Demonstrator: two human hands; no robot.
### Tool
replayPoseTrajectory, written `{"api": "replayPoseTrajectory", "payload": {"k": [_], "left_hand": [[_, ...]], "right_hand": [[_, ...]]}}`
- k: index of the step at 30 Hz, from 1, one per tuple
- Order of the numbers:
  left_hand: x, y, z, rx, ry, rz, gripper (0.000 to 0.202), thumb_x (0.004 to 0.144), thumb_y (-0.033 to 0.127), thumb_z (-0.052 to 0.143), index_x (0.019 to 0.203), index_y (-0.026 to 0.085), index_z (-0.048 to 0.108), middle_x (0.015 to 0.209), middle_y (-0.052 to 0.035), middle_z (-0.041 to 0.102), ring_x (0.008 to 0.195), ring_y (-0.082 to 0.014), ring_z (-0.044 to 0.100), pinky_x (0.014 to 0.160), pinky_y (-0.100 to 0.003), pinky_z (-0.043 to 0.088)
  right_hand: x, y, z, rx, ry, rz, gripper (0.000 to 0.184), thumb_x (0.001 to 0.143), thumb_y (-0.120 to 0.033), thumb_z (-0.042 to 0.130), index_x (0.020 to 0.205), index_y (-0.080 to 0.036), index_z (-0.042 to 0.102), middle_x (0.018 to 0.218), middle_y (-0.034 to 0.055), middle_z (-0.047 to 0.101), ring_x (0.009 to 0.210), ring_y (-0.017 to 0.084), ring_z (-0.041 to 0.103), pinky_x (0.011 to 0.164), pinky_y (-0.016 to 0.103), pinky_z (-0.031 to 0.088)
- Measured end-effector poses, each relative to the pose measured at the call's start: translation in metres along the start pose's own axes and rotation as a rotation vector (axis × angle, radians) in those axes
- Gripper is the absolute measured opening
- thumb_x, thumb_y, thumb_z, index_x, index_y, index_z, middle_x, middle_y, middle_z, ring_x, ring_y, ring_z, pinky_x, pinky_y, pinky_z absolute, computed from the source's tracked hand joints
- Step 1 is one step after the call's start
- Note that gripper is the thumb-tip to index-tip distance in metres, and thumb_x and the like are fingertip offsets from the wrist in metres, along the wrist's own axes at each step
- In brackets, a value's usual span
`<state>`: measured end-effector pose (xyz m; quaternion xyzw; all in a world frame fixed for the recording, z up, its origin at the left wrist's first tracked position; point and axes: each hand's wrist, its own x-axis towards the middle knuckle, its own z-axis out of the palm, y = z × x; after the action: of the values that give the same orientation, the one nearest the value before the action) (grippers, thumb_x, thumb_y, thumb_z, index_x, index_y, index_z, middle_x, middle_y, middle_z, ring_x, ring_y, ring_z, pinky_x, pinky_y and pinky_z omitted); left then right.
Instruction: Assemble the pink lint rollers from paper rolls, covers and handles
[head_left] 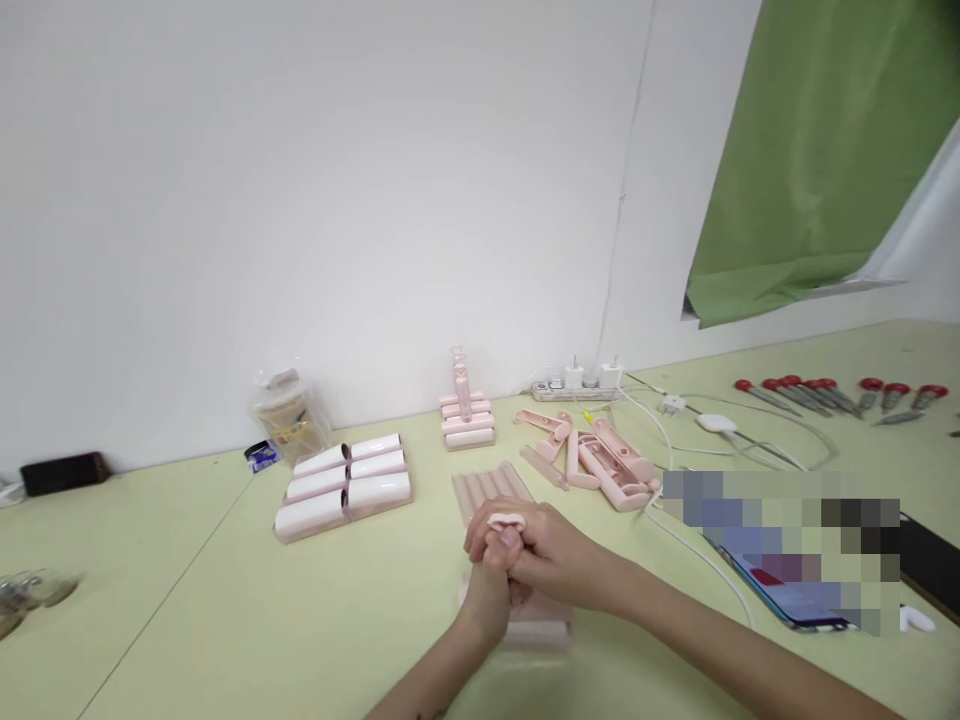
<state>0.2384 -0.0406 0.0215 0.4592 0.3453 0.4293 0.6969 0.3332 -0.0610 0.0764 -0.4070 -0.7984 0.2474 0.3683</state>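
Observation:
Over the middle of the table my left hand [489,592] and my right hand [553,548] are closed together. Between their fingers shows the end of a small pale pink plastic part [508,521]; the rest of it is hidden. Beneath my wrists lies a pink piece with a white roll [538,634] along its near edge, partly covered and blurred. Just beyond my fingers sits a ribbed pink tray [487,488]. Farther back stands an upright pink handle [462,390] on a base of pink and white rolls [469,438].
White rolls lie on a clear tray [279,533] at left, near a plastic bag [289,415]. Loose pink parts [611,462], a power strip [574,391] and a white cable [701,548] occupy the right. Red-handled tools [817,395] and a phone [787,590] lie farther right.

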Motion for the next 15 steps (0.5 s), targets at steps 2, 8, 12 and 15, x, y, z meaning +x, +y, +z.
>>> {"api": "replayPoseTrajectory", "payload": {"k": [2,8,12,15], "left_hand": [[0.002,-0.002,-0.002,-0.015,-0.035,0.002,0.051,0.049,0.066,0.056,0.047,0.02,0.034,0.031,0.0108,0.021,0.028,-0.0026,0.017,0.032,-0.017,0.013],[0.009,-0.007,-0.005,-0.078,-0.162,0.047,0.064,0.044,0.082,0.045,0.036,0.02,0.031,0.026,0.008,0.021,0.024,-0.0027,0.019,0.03,-0.019,0.011],[0.009,-0.007,-0.005,-0.125,-0.205,0.048,0.063,0.051,0.081,0.041,0.037,0.02,0.033,0.027,0.0081,0.021,0.025,-0.0035,0.019,0.029,-0.019,0.013],[0.008,-0.005,-0.005,-0.152,-0.222,0.033,0.064,0.056,0.08,0.038,0.036,0.019,0.036,0.027,0.0073,0.022,0.025,-0.0044,0.021,0.029,-0.019,0.016]], "right_hand": [[-0.004,0.002,0.0,0.072,-0.019,0.056,0.022,0.077,-0.01,0.041,0.085,-0.018,0.059,0.087,0.0013,0.061,0.077,0.013,0.056,0.069,0.023,0.043],[-0.011,0.008,-0.01,0.327,-0.108,0.225,0.032,0.084,-0.035,0.047,0.114,-0.023,0.044,0.11,0.0045,0.052,0.07,0.01,0.056,0.063,0.023,0.046],[-0.01,0.006,-0.011,0.22,-0.047,0.159,0.021,0.074,-0.024,0.06,0.093,-0.018,0.055,0.097,0.0029,0.053,0.083,0.014,0.053,0.073,0.024,0.044],[-0.009,0.004,-0.009,0.293,-0.057,0.201,0.023,0.076,-0.025,0.059,0.097,-0.018,0.053,0.087,0.0015,0.053,0.076,0.013,0.053,0.068,0.023,0.044]]}}
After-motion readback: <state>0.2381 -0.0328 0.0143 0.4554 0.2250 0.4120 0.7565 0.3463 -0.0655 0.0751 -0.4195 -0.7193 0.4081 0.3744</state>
